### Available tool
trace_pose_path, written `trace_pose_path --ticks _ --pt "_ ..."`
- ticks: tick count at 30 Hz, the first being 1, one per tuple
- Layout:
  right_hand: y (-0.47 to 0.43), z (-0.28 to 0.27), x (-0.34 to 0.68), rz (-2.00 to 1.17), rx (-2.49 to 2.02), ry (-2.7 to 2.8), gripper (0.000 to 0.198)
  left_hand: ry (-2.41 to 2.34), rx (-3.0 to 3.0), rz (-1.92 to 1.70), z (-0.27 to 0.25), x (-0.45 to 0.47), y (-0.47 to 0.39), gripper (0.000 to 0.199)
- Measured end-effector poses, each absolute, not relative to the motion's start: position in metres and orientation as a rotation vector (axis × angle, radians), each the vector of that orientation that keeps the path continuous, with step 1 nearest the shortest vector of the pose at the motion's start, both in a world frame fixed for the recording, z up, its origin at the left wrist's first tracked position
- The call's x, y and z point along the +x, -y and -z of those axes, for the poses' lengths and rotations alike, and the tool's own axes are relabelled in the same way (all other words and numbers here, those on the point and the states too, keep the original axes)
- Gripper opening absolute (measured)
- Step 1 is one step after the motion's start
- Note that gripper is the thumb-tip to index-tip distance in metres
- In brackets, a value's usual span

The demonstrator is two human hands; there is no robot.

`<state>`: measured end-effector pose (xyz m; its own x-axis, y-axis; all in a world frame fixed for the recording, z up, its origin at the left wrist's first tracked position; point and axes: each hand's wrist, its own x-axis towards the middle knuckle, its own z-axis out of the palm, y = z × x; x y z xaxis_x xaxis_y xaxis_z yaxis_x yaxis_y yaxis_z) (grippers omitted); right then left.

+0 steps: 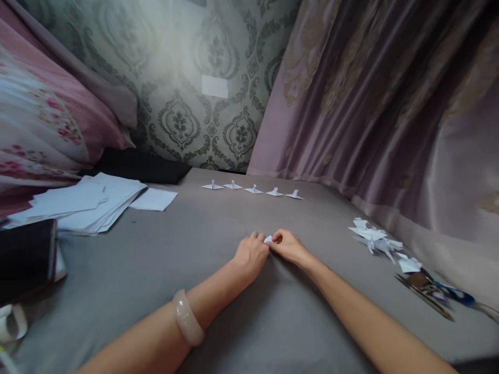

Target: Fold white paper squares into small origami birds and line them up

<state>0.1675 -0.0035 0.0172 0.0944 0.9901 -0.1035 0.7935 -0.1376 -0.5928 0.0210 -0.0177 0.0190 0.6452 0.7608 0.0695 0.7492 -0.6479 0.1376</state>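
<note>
A small piece of folded white paper (268,239) shows between my two hands at the middle of the grey-covered table (163,270). My left hand (252,253) has its fingers curled around the paper's left side, with a pale bangle on that wrist. On the right side, the thumb and fingers of my right hand (287,244) pinch the paper. Most of the piece is hidden by my fingers. Beyond my hands stands a row of several small folded paper figures (254,189) with flat wings and upright middles.
Stacked white sheets (105,208) and a square sheet (154,199) lie at the left, near a dark flat case (27,259). At the right are a pile of folded paper pieces (374,236) and blue-handled scissors (456,295). Curtains (351,104) hang along the right edge.
</note>
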Motion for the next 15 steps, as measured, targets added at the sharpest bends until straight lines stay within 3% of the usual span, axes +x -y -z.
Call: trace_pose_path --ticks 9,15 --pt "-0.012 -0.023 0.156 -0.911 -2.16 1.709 0.03 -1.273 2.754 -0.212 -0.018 0.018 0.019 0.021" --pt "-0.016 -0.034 0.159 -1.119 -2.193 1.57 0.025 -1.278 2.77 -0.214 -0.016 0.018 0.019 0.024"
